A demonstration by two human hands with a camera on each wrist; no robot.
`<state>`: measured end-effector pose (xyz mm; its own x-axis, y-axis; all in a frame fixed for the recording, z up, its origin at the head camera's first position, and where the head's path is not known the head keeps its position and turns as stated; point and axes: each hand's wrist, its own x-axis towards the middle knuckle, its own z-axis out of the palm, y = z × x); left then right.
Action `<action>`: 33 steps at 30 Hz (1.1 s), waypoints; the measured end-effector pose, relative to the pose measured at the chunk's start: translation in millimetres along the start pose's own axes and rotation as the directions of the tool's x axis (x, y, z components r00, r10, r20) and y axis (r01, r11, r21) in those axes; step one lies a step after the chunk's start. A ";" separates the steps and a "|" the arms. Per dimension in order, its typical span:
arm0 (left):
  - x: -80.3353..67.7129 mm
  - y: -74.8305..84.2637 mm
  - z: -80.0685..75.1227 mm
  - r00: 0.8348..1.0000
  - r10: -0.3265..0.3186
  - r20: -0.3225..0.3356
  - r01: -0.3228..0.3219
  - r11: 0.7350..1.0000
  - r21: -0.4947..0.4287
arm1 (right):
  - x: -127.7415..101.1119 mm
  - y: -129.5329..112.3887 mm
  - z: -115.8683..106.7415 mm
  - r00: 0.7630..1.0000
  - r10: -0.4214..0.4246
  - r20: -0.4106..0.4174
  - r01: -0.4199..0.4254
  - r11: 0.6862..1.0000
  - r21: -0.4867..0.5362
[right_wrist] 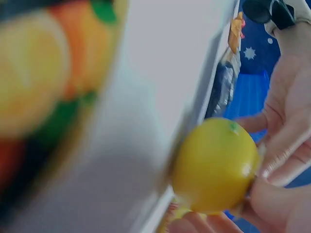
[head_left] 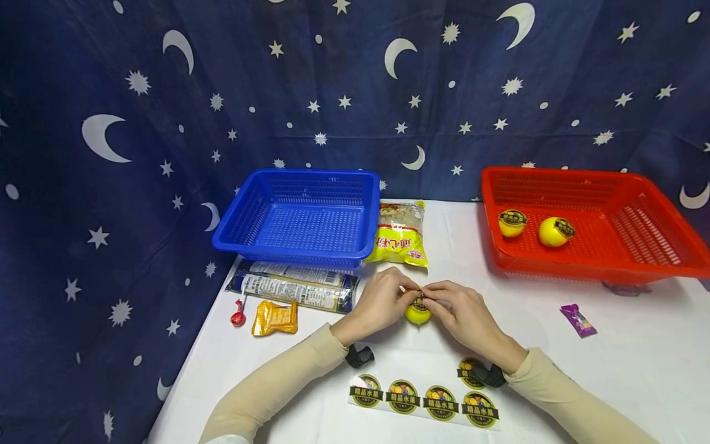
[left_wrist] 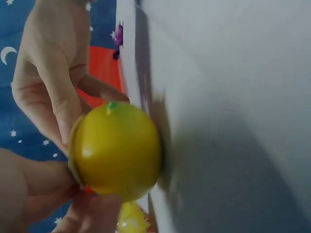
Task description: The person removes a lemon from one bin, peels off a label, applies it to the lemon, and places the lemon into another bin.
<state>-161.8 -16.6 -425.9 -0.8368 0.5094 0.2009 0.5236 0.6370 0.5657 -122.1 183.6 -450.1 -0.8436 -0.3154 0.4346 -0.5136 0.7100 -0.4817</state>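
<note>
A yellow toy fruit rests on the white table between both hands. My left hand grips it from the left and my right hand from the right. Their fingertips meet over a dark round sticker on top of it. In the left wrist view the fruit has a green stem dot, with the sticker's edge under the fingers. The right wrist view shows the same fruit pinched at its far side. A sheet of several such stickers lies near the front edge.
A blue basket stands at the back left. At the back right a red basket holds two stickered yellow fruits. A yellow snack bag, long packets, a red lollipop, an orange wrapper and a purple candy lie around.
</note>
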 end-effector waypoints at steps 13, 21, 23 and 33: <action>-5.0 -5.2 -2.7 0.999 0.022 0.035 -0.023 1.000 0.003 | 2.5 5.1 -8.2 0.992 0.043 0.120 -0.058 0.991 0.120; 4.1 -4.7 -8.9 0.995 -0.055 0.088 0.056 0.998 -0.015 | 7.3 8.5 1.6 0.952 0.124 0.280 -0.201 0.943 0.265; 7.1 -2.2 -11.2 0.992 -0.055 0.114 0.055 0.998 0.008 | 9.3 7.6 4.5 0.957 0.116 0.264 -0.176 0.959 0.220; 41.1 22.5 -23.1 0.999 -0.034 -0.017 0.035 0.998 0.052 | 15.3 17.2 -64.2 0.946 0.203 0.254 -0.223 0.973 0.052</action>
<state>-188.2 5.3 -386.4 -0.8568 0.4775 0.1947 0.5016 0.6840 0.5297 -133.7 231.3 -402.8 -0.9417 -0.3142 0.1201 -0.3203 0.7285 -0.6056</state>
